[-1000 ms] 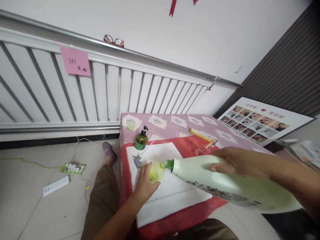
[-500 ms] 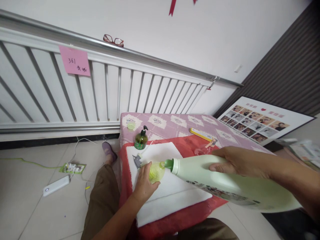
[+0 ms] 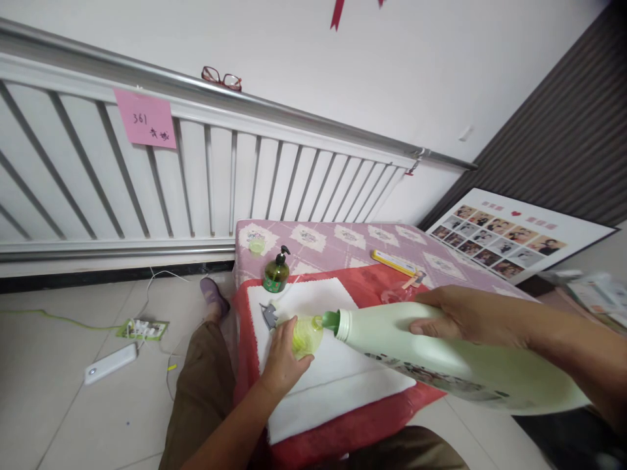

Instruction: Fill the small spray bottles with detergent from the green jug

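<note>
My right hand [image 3: 470,318] grips a large pale green jug [image 3: 441,359], tipped on its side with its green spout at the mouth of a small yellow-green bottle [image 3: 307,335]. My left hand [image 3: 283,361] is wrapped round that small bottle, which stands on a white towel [image 3: 323,385]. The towel lies on a red cloth [image 3: 372,287] over a low table with a pink patterned cover [image 3: 343,238]. A small grey pump head [image 3: 268,315] lies on the towel just beyond my left hand.
A dark green pump bottle [image 3: 277,273] and a pale green cap [image 3: 257,246] stand near the table's far left. A yellow stick [image 3: 393,263] lies further right. A radiator [image 3: 196,176] runs behind, with red glasses [image 3: 223,78] on top. A white power bank [image 3: 110,363] lies on the floor.
The jug's rear end has risen slightly, tipping it a little more. Both hands and the small bottle have stayed in place.
</note>
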{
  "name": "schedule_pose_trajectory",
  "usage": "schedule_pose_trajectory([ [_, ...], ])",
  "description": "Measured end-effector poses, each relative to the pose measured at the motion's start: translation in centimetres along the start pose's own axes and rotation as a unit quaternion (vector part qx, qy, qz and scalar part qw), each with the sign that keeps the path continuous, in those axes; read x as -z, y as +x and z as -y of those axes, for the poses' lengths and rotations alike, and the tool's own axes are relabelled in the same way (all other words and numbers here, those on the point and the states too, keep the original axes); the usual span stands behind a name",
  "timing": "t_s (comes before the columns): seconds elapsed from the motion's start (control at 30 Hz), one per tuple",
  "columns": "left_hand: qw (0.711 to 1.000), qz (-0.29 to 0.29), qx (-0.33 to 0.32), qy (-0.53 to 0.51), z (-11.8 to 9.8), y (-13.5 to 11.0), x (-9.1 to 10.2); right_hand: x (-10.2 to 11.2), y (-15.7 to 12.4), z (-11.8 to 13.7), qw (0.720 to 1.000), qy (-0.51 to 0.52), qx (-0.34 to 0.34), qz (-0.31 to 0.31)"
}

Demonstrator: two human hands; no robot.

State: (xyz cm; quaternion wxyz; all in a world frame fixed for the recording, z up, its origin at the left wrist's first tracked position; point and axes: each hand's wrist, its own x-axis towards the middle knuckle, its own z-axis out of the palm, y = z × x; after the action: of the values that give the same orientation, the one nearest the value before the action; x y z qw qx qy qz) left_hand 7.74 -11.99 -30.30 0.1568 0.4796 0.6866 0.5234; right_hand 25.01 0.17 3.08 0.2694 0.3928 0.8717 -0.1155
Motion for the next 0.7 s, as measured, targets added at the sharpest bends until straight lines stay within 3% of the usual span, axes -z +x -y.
schedule_pose_trajectory([
  [0.43, 1.000, 0.003, 0.003, -0.002, -0.13, -0.02, 0.06, -0.06, -0.19, 0.17, 1.000, -0.001, 0.008, -0.003],
  [0.6, 1.000, 0.008, 0.006, -0.003, -0.23, 0.01, 0.14, -0.18, -0.24, 0.14, 0.999, 0.010, 0.013, -0.034],
  [0.7, 1.000, 0.009, 0.005, -0.002, -0.19, 0.02, 0.13, -0.23, -0.24, 0.12, 1.000, 0.013, 0.015, -0.017],
])
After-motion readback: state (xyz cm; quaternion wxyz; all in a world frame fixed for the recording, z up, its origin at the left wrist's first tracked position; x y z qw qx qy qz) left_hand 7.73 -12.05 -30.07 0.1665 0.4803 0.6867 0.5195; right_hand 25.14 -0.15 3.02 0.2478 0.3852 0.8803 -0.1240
